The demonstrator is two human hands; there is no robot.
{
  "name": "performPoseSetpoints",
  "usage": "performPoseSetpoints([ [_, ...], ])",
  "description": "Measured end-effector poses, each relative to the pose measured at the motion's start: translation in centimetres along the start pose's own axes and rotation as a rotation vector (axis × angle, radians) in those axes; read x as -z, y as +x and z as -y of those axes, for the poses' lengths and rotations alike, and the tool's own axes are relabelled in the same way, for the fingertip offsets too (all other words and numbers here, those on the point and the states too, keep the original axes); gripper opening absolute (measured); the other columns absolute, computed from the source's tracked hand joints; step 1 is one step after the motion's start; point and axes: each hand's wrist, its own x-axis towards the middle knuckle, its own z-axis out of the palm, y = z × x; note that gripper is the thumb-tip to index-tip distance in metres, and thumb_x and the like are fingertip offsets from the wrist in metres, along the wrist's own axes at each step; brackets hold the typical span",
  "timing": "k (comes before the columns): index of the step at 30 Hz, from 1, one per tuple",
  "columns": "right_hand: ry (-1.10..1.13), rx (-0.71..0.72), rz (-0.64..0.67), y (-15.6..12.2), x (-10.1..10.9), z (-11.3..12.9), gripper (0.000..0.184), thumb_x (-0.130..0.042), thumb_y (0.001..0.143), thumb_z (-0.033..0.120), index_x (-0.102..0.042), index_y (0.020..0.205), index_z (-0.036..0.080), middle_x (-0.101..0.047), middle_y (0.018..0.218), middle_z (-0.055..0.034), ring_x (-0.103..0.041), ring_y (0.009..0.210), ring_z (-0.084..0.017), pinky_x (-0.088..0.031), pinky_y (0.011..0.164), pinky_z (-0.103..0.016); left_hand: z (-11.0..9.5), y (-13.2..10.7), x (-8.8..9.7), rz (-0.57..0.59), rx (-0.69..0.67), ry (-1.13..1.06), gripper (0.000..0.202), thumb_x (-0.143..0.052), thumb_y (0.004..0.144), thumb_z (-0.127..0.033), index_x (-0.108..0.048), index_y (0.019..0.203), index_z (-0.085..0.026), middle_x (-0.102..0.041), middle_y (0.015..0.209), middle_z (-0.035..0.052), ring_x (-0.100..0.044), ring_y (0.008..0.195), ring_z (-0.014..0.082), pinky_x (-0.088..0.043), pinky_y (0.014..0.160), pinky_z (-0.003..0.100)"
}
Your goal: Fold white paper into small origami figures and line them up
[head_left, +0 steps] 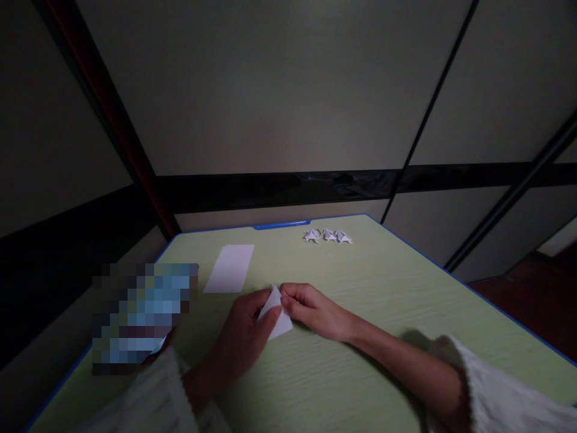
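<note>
Two bare hands meet above a pale green table [360, 373], working a folded white paper [281, 326] held between them near the middle of the tabletop. Its narrow peak points away from the wearer, and its long axis runs from near to far, leaning slightly left. The left hand [246, 328] is partly closed, thumb pressed on top of the paper; the right hand [311, 308] is curled, pinching the edge near the peak (the light is dim, so its exact grip seems uncertain). Beyond lies a blank white sheet [229, 269].
</note>
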Motion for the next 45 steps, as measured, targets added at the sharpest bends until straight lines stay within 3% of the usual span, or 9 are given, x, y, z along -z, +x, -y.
performPoseSetpoints([
  [3,0.132,-0.033,-0.008,0.14,-0.17,-0.29,0.025,-0.035,0.08,0.03,-0.033,0.059,0.016,-0.027,0.051,0.0069,-0.022,0.044,-0.004,-0.02,0.041,-0.017,0.04,-0.01,0.0,-0.049,-0.029,0.066,0.017,-0.045,0.07,-0.026,-0.053,0.062,-0.013,-0.052,0.058,-0.0008,-0.045,0.056,0.0124,-0.034,0.052,0.022],
  [7,0.152,-0.036,0.003,0.23,0.14,-0.5,0.027,-0.036,0.08,0.031,-0.034,0.058,0.015,-0.031,0.05,0.0066,-0.024,0.043,-0.004,-0.019,0.04,-0.017,0.18,0.26,-0.01,-0.049,0.091,-0.078,0.018,-0.05,0.066,-0.03,-0.054,0.063,-0.013,-0.049,0.052,-0.0031,-0.041,0.049,0.0105,-0.031,0.045,0.02],
  [15,0.032,0.001,-0.004,0.03,0.57,-0.59,0.023,-0.035,0.081,0.026,-0.035,0.061,0.015,-0.03,0.051,0.0062,-0.025,0.045,-0.004,-0.021,0.042,-0.016,0.55,0.36,-0.15,0.086,0.212,-0.231,0.023,-0.051,0.063,-0.036,-0.052,0.061,-0.013,-0.04,0.047,-0.0053,-0.034,0.044,0.0083,-0.026,0.041,0.019],
  [22,-0.116,0.031,0.022,-0.04,0.46,-0.26,0.021,-0.033,0.08,0.022,-0.036,0.061,0.014,-0.031,0.056,0.0045,-0.027,0.051,-0.005,-0.024,0.045,-0.016,0.48,0.42,-0.04,0.07,0.169,-0.16,0.023,-0.05,0.064,-0.035,-0.052,0.059,-0.012,-0.041,0.05,-0.0038,-0.037,0.049,0.0102,-0.029,0.046,0.021],
  [29,0.032,-0.018,-0.023,-0.01,-0.29,-0.09,0.024,-0.035,0.08,0.029,-0.032,0.059,0.016,-0.027,0.051,0.0063,-0.023,0.045,-0.004,-0.021,0.041,-0.016,-0.19,-0.04,0.16,-0.036,0.024,-0.003,0.021,-0.05,0.066,-0.031,-0.053,0.055,-0.014,-0.046,0.051,-0.0026,-0.041,0.052,0.0116,-0.031,0.049,0.021],
  [33,0.122,-0.037,-0.014,0.16,-0.1,-0.46,0.028,-0.034,0.081,0.031,-0.034,0.057,0.016,-0.029,0.049,0.0069,-0.023,0.042,-0.004,-0.02,0.04,-0.017,-0.18,0.16,0.16,-0.031,0.127,-0.121,0.021,-0.051,0.064,-0.032,-0.053,0.057,-0.013,-0.047,0.051,-0.0029,-0.039,0.049,0.0099,-0.03,0.045,0.02],
  [38,0.077,0.0,0.006,0.03,0.29,-0.45,0.028,-0.035,0.08,0.028,-0.035,0.056,0.015,-0.032,0.05,0.0063,-0.026,0.043,-0.004,-0.022,0.042,-0.017,-0.24,0.44,0.01,-0.014,0.246,-0.26,0.024,-0.055,0.059,-0.036,-0.049,0.055,-0.013,-0.041,0.043,-0.0063,-0.034,0.041,0.0071,-0.025,0.04,0.019],
  [45,-0.01,0.023,0.002,-0.03,0.4,-0.3,0.024,-0.034,0.08,0.022,-0.036,0.057,0.015,-0.03,0.05,0.0061,-0.026,0.045,-0.004,-0.022,0.043,-0.017,-0.16,0.41,-0.04,0.06,0.247,-0.261,0.023,-0.054,0.059,-0.036,-0.049,0.054,-0.014,-0.042,0.041,-0.0056,-0.036,0.039,0.0074,-0.024,0.039,0.019],
])
